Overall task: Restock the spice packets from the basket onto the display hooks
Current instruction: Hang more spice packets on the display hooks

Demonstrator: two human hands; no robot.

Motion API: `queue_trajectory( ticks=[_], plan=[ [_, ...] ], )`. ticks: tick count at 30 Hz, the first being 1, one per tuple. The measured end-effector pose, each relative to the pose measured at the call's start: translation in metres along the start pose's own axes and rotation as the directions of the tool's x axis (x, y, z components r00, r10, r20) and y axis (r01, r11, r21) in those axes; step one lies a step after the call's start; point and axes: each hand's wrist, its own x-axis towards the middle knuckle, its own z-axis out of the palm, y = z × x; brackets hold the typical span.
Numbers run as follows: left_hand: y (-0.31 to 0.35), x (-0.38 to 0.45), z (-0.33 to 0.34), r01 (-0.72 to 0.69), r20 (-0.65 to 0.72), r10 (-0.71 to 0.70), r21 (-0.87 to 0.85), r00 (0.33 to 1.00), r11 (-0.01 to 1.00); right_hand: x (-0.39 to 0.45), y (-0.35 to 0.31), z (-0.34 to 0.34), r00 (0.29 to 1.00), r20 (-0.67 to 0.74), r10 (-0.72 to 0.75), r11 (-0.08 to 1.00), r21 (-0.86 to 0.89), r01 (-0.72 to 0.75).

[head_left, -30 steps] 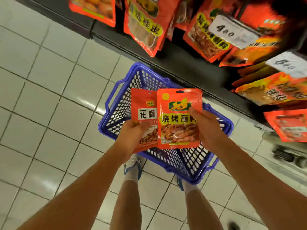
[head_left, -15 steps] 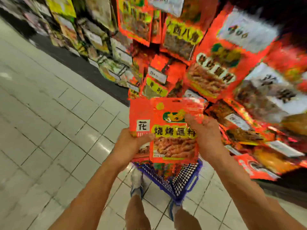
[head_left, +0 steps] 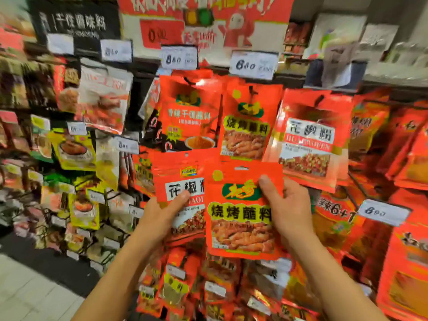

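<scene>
My left hand [head_left: 162, 216] grips a stack of red packets with a white label [head_left: 183, 181], thumb on its front. My right hand [head_left: 287, 209] holds a red packet with green logo and yellow-edged lettering [head_left: 238, 225], thumb pressed near its top right; it overlaps the left stack. Both are raised before the display. On hooks just above hang a matching green-logo packet [head_left: 247, 126] and a matching white-label packet [head_left: 310, 137]. The basket is out of view.
A red chili-dip packet [head_left: 190, 114] hangs at upper centre-left. White price tags [head_left: 253, 64] stick out above the hooks, another tag [head_left: 382, 213] at the right. Yellow and mixed packets [head_left: 76, 149] fill the left rack. Pale floor tiles [head_left: 27, 295] lie lower left.
My view has swung up from the blue basket on the floor to the hanging display. Both hands have lifted their packets to the level of the hooks, still held the same way.
</scene>
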Motion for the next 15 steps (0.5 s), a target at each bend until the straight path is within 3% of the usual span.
queue_trajectory(
  ticks=[5, 8, 15],
  plan=[
    [0.048, 0.034, -0.008, -0.172, 0.018, 0.171, 0.125, 0.985, 0.977, 0.053, -0.037, -0.008, 0.983, -0.159, -0.09, 0.996, -0.028, 0.087],
    [0.062, 0.045, -0.02, -0.265, 0.016, 0.267, 0.185, 0.964, 0.946, 0.09, -0.047, -0.006, 0.971, -0.231, -0.055, 0.998, -0.041, 0.047],
    [0.076, 0.07, -0.026, -0.219, 0.056, 0.215, 0.086, 0.975, 0.972, 0.138, -0.059, 0.025, 0.962, -0.271, -0.017, 1.0, -0.029, 0.009]
  ],
)
